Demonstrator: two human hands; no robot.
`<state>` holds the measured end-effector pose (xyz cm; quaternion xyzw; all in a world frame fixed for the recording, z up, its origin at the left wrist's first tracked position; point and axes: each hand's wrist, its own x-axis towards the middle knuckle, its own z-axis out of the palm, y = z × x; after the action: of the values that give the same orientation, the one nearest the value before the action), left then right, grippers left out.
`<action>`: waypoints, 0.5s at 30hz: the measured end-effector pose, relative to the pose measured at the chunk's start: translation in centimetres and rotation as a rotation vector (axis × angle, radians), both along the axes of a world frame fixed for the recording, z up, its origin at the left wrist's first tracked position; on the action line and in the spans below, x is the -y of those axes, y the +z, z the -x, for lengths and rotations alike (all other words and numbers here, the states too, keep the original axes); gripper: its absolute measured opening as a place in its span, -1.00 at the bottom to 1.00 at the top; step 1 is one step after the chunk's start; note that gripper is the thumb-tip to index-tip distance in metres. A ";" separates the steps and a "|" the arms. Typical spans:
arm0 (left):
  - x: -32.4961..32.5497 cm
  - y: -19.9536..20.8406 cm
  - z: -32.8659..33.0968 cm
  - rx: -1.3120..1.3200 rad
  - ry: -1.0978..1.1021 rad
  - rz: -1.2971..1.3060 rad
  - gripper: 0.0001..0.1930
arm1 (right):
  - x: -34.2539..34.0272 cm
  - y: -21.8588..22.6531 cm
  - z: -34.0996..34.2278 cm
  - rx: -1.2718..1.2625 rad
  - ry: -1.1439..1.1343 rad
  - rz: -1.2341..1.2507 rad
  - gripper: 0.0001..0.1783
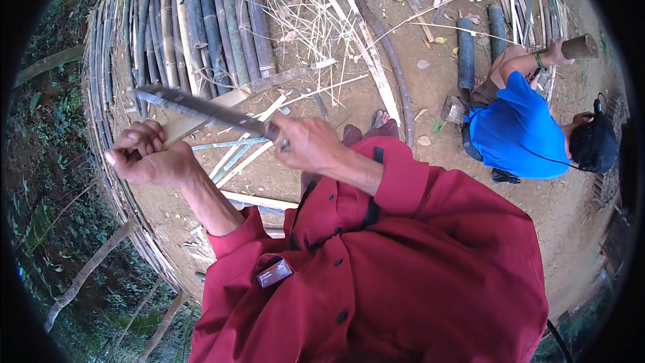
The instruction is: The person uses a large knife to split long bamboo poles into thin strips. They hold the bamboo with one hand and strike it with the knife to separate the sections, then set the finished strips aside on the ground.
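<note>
My right hand is closed round the handle of a machete. The machete's long dark blade points to the left and lies across a pale split bamboo strip; whether the edge touches the strip I cannot tell. My left hand grips the near end of that strip, its fingers curled and thumb out to the left. Beyond the blade the strip slants away to the right, toward a brownish length of wood. Below the hands, several pale bamboo slats lie crossed on the dirt.
Rows of dark bamboo poles lie at the far left. Thin shavings litter the ground beside them. A curved branch lies ahead. On the right, a person in a blue shirt squats, gripping a wooden billet near dark bamboo sections.
</note>
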<state>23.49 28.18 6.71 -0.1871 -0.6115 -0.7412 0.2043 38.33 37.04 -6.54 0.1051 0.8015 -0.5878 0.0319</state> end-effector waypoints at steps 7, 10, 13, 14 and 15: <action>1.7 -0.4 1.1 -0.020 0.026 0.007 -0.57 | -0.7 -9.2 1.2 0.117 -0.088 -0.065 -0.62; 2.1 -0.2 1.5 -0.005 0.009 0.018 -0.60 | -0.9 -3.9 1.3 0.151 0.063 -0.010 -0.56; 2.2 0.1 2.7 0.012 0.103 0.051 -0.62 | -0.6 -13.2 1.8 0.286 -0.051 -0.047 -0.57; 3.2 -0.1 3.2 0.003 0.082 0.059 -0.65 | -1.6 -15.3 2.1 0.465 -0.004 -0.042 -0.56; 3.7 -0.3 3.4 0.006 0.170 0.108 -0.60 | -1.1 -16.1 2.0 0.441 -0.002 -0.062 -0.54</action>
<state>20.13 24.43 6.39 -0.1431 -0.6649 -0.6876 0.2541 36.36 38.09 -22.65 0.2328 0.7927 -0.5257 0.2028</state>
